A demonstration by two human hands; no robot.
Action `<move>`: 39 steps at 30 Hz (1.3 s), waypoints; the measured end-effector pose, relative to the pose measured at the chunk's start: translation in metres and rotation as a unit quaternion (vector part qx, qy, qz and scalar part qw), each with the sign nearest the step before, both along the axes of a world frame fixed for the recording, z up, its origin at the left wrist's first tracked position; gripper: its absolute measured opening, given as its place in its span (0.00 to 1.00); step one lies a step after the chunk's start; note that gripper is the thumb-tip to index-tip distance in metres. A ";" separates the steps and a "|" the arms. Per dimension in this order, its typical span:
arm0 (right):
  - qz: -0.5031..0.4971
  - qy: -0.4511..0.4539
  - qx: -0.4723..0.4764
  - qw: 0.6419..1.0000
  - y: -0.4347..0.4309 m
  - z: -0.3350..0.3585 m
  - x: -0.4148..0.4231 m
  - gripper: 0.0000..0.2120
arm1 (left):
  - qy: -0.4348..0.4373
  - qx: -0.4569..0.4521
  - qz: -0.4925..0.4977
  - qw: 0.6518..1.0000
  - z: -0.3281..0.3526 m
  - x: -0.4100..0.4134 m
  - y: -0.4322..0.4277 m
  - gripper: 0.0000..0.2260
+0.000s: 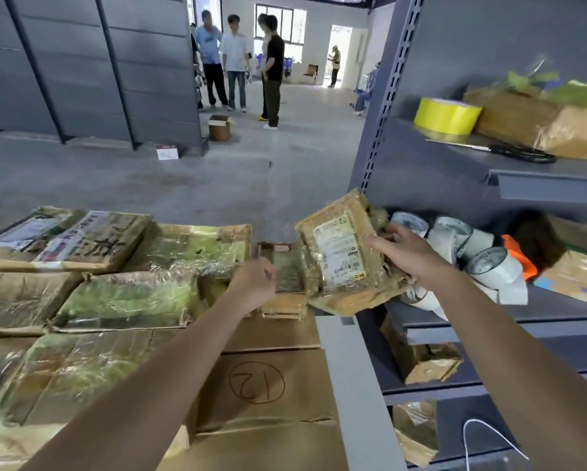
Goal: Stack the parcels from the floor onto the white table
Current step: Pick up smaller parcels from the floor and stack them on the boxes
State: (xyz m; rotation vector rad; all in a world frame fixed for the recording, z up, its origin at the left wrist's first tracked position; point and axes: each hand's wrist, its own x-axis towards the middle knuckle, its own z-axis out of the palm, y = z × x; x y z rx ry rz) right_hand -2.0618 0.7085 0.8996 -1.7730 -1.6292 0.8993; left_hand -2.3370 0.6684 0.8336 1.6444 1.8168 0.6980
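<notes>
Flat tape-wrapped cardboard parcels [125, 300] cover the white bench [356, 385]. Left hand [256, 283] curled at the small flat parcel stack [282, 277]; can't tell if it grips anything. Right hand [404, 256] grips the tilted brown labelled parcel [336, 253], in the air over the bench's right edge. Placing step; next probably level it and lower it onto the stack.

The tilted parcel [345, 263] is worn brown cardboard under glossy, crinkled clear film, with a white paper label [336, 244] beneath the film. The flat parcels [129, 297] on the tabletop [353, 385] have the same shiny, wrinkled wrap over torn cardboard. The numbered box [261, 413] is bare matt cardboard. The tabletop's edge looks smooth and pale. The shelf [540, 175] is matt grey painted metal. The yellow tape roll [446, 115] is glossy plastic. The floor [217, 178] is rough grey concrete.
</notes>
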 end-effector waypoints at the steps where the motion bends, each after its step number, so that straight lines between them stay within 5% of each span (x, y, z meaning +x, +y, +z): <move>1: -0.013 0.007 -0.003 1.000 0.001 -0.004 0.000 0.34 | 0.025 -0.022 -0.029 0.999 -0.007 0.001 0.000 0.17; 4: -0.045 0.025 -0.023 0.998 0.003 -0.015 0.000 0.44 | 0.113 -0.009 -0.077 0.990 -0.023 0.007 0.004 0.19; 8: -0.049 0.040 -0.036 0.997 0.002 -0.023 0.002 0.41 | 0.296 0.038 -0.117 0.947 -0.036 0.020 0.008 0.16; 11: -0.053 0.044 -0.042 0.997 0.000 -0.021 0.002 0.40 | 0.352 0.077 -0.102 0.927 -0.039 0.025 0.008 0.16; 20: -0.042 0.032 -0.038 0.998 -0.001 0.002 0.008 0.45 | 0.362 0.039 -0.162 0.917 -0.020 0.019 -0.008 0.12; 26: -0.002 0.030 -0.028 0.999 0.004 0.013 -0.004 0.37 | 0.330 -0.053 -0.297 0.895 -0.004 -0.002 -0.038 0.12; 31: 0.018 0.007 -0.039 0.999 0.006 0.012 -0.018 0.24 | 0.317 -0.147 -0.310 0.884 0.011 -0.005 -0.046 0.03; 34: 0.014 0.018 -0.034 0.999 0.008 0.012 -0.021 0.25 | 0.324 -0.066 -0.233 0.915 0.005 0.001 -0.047 0.17; 37: -0.017 0.057 -0.023 0.998 0.014 0.013 -0.024 0.29 | 0.252 -0.127 -0.185 0.941 -0.010 0.005 -0.049 0.42; 39: -0.044 0.073 -0.014 0.996 0.018 0.013 -0.026 0.32 | 0.254 -0.148 -0.179 0.939 -0.015 0.009 -0.052 0.47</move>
